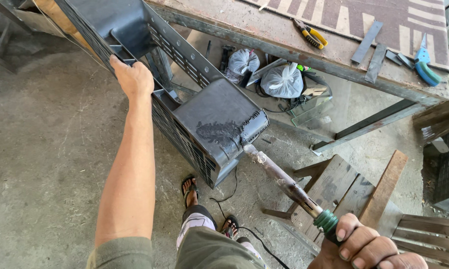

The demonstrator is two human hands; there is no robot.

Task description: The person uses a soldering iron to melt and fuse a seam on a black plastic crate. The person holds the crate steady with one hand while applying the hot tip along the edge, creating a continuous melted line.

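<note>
A: What are the two hands doing?

B: The left hand (131,77), at about 11 o'clock, is closed over the top edge of a dark metal frame (204,119), steadying it so it stands tilted on the floor (45,149). The right hand (369,246), at 5 o'clock, is wrapped tight around a welding holder (289,187), whose tip touches the frame's lower corner at the centre.

A: Why tilted?

B: It seems to bring that corner up to face the tool.

A: What else is around?

B: At 1 o'clock the counter (334,55) carries yellow-handled pliers (310,36) and flat metal strips (368,42). Two knotted plastic bags (283,79) lie beneath it. A cable (256,239) trails past sandalled feet (190,188) at 6 o'clock.
</note>
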